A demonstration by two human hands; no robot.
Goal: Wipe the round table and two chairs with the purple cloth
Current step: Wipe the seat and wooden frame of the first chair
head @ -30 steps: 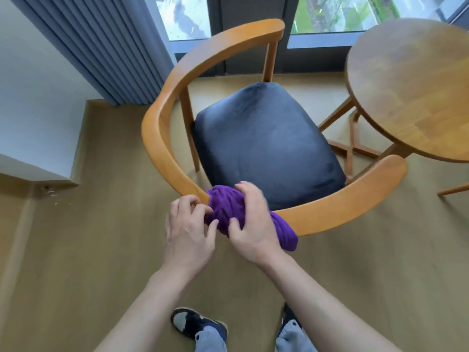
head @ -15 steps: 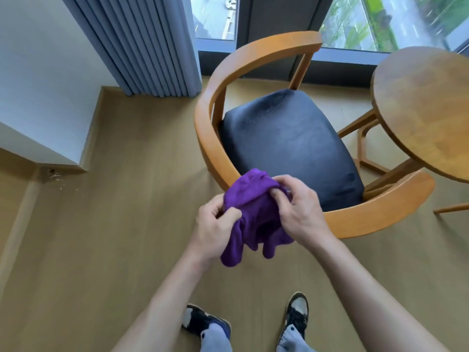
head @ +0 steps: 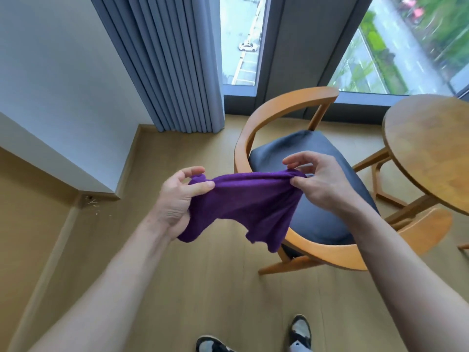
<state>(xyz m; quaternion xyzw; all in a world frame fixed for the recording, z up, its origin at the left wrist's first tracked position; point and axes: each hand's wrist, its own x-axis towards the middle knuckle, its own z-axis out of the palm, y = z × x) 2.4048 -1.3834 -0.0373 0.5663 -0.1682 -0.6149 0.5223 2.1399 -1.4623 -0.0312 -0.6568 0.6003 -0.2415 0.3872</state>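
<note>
The purple cloth [head: 248, 204] hangs stretched in the air between both hands, in front of the chair. My left hand [head: 177, 199] pinches its left edge between thumb and fingers. My right hand [head: 322, 181] pinches its right top corner. Behind the cloth stands a wooden chair [head: 256, 128] with a curved back rail and a dark blue seat cushion [head: 319, 224]. The round wooden table [head: 431, 148] is at the right edge, partly cut off. Only one chair is in view.
Grey curtains [head: 172, 67] hang at the back left beside a large window [head: 241, 39]. A white wall [head: 50, 85] and its base corner lie to the left. Bare wooden floor [head: 203, 288] spreads around my shoes [head: 300, 329] at the bottom.
The cloth has left the chair's back rail and risen into the air. My hands have moved apart and spread the bunched cloth out. The view has tilted up toward the window.
</note>
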